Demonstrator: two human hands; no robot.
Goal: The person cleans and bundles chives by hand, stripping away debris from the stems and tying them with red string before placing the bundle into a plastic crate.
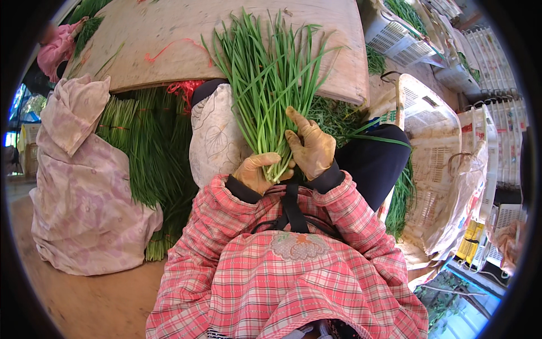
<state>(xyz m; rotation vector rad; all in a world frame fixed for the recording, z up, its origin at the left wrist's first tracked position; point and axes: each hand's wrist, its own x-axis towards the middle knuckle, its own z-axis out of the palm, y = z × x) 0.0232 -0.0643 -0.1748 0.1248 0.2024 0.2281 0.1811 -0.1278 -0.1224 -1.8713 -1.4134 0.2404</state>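
A loose bunch of garlic chives [270, 96] fans upward in front of me, its pale cut ends pointing toward my lap. My left hand [255, 172], in a yellowed glove, is closed round the lower stems with the thumb across them. My right hand [311, 148], gloved alike, lies against the right side of the bunch. Its index finger and thumb rest on the stems, slightly apart, while the other fingers are curled and mostly hidden. A few long leaves [377, 139] stick out beside this hand over my dark knee.
Ahead lies a wooden board [152, 42] with a red string [178, 45]. Tied chive bundles [149, 144] lie at the left beside a pale patterned cloth [84, 203]. Loose leaves [337, 117] lie under the board's edge. White plastic crates [432, 113] line the right.
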